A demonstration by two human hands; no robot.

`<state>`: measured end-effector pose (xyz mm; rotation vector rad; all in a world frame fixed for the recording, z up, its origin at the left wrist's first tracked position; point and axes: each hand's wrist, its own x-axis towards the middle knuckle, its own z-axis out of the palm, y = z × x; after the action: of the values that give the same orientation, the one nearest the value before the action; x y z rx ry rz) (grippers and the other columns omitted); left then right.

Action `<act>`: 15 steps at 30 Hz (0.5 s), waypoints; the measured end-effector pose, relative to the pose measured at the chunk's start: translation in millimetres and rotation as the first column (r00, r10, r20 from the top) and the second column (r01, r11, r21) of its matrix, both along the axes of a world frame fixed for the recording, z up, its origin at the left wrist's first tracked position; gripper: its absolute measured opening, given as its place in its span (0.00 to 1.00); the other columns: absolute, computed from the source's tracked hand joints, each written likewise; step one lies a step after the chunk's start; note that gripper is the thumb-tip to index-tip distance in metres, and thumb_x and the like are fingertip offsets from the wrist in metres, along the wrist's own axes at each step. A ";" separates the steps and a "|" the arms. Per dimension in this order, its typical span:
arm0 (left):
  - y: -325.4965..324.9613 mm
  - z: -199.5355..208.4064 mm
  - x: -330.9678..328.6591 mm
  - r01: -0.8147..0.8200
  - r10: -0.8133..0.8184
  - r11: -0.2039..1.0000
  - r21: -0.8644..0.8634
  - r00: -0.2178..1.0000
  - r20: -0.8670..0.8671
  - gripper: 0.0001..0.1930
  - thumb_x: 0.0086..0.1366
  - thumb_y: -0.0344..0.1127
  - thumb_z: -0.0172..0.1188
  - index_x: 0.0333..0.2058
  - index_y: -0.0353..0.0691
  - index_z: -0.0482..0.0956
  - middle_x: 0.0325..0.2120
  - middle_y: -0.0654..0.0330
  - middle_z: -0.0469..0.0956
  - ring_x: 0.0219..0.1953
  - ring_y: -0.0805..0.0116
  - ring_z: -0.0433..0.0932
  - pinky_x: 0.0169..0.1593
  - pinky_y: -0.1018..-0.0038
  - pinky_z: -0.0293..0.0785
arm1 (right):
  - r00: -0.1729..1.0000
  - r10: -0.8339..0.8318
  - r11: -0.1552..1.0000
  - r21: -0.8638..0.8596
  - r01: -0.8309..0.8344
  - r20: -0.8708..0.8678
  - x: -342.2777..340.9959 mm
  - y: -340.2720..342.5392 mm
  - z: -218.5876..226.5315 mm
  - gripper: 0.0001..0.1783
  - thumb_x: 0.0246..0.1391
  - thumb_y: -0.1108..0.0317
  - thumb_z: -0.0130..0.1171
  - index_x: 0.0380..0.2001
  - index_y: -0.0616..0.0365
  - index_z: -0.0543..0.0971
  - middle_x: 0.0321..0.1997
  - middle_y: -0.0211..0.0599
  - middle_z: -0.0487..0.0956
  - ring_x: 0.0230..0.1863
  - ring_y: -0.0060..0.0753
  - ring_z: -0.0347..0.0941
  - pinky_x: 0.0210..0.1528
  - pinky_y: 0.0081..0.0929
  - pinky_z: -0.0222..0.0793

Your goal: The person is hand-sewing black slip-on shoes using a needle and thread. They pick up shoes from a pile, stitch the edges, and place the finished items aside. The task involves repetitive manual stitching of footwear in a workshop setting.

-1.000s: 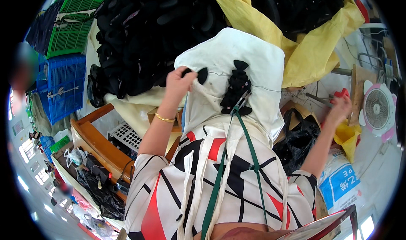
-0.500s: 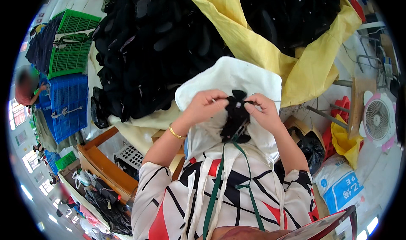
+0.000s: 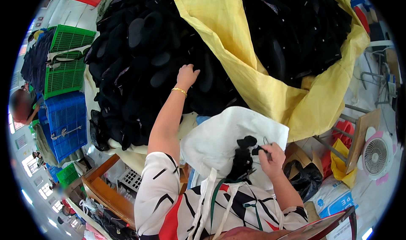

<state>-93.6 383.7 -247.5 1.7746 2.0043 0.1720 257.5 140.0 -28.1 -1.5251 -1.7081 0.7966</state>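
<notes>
My left hand (image 3: 187, 76) reaches out over a heap of black soft footwear (image 3: 127, 81) with dark grey soles. Its fingers curl in against the heap; whatever lies under them is hidden. Over my lap, my right hand (image 3: 272, 159) is closed, with a small black piece (image 3: 256, 150) and a thin dark loop at its fingertips. Next to it, small black fabric pieces (image 3: 242, 163) lie bunched on a white cloth (image 3: 215, 136). A green cord (image 3: 213, 202) hangs down my front toward these pieces.
A yellow sheet (image 3: 270, 88) divides the heap from more black items (image 3: 292, 33). Green (image 3: 65, 81) and blue crates (image 3: 65, 126) stand at the left, near another person. A wooden chair (image 3: 103, 193) is at lower left, a white fan (image 3: 377, 153) at right.
My left hand has left the black pieces and stretched forward to the heap. The right hand has moved slightly down and right. The white cloth appears lower in view.
</notes>
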 end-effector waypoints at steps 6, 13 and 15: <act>23.5 7.5 19.1 0.209 -0.219 0.975 -0.079 0.964 -0.149 0.19 0.51 0.47 0.69 0.35 0.39 0.85 0.41 0.53 0.79 0.49 0.52 0.75 0.53 0.62 0.75 | 1.000 -0.006 1.000 0.027 0.006 -0.006 -6.3 4.3 0.2 0.12 0.42 0.79 0.67 0.33 0.58 0.79 0.21 0.36 0.70 0.21 0.36 0.67 0.22 0.29 0.60; -16.5 98.5 47.2 0.241 -0.319 0.868 0.434 0.940 0.116 0.13 0.53 0.41 0.64 0.17 0.40 0.75 0.16 0.53 0.76 0.25 0.51 0.77 0.36 0.60 0.73 | 0.999 -0.044 0.998 0.044 0.045 -0.012 -9.6 -8.3 -1.5 0.11 0.46 0.79 0.66 0.35 0.58 0.79 0.22 0.36 0.70 0.22 0.34 0.66 0.25 0.25 0.62; -43.0 147.9 58.0 0.121 -0.205 0.898 0.423 0.966 0.160 0.14 0.54 0.42 0.64 0.18 0.40 0.75 0.16 0.53 0.76 0.25 0.52 0.77 0.32 0.60 0.73 | 0.972 -0.141 0.990 -0.046 0.135 -0.190 -13.6 -13.2 -5.1 0.11 0.48 0.78 0.65 0.37 0.59 0.79 0.24 0.37 0.71 0.24 0.33 0.67 0.27 0.24 0.63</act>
<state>-35.6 340.7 -99.6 2.0716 1.7525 0.7378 244.0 126.8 -33.3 -1.5171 -1.4383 0.8728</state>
